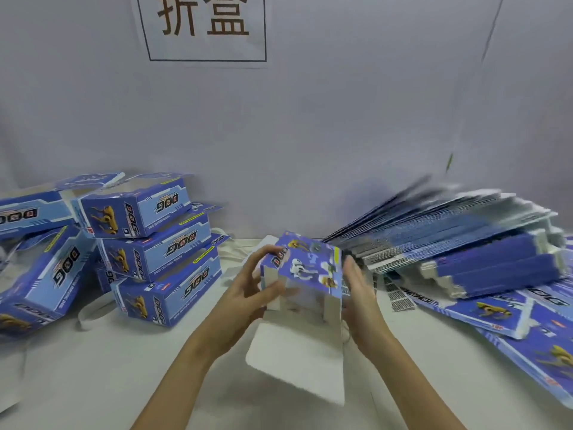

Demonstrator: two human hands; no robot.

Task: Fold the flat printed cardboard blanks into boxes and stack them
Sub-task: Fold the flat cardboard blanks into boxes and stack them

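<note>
Head view, both hands at centre over the white table (108,383). A half-folded box (305,268), blue print outside and plain white inside, is held above the table between the two hands. Left hand (248,290): grip closed on the box's left end, fingers curled over the top edge, thumb against the white inner side. Right hand (356,290): fingers fairly straight, laid flat against the box's right side, grip open, pressing rather than pinching. A white flap (297,364) hangs down from the box toward the viewer, unfolded. Box's open underside faces the camera; details blurred. Left of the hands, a stack of finished boxes (161,246), three high, printed "DOG", with more finished boxes (40,274) lying tilted beside it at the far left. Right of the hands, a thick slanted pile of flat blanks (465,243), with further flat blanks (511,311) spread on the table beneath and in front. Behind, a pale wall carrying a paper sign (204,26) with two printed characters.
</note>
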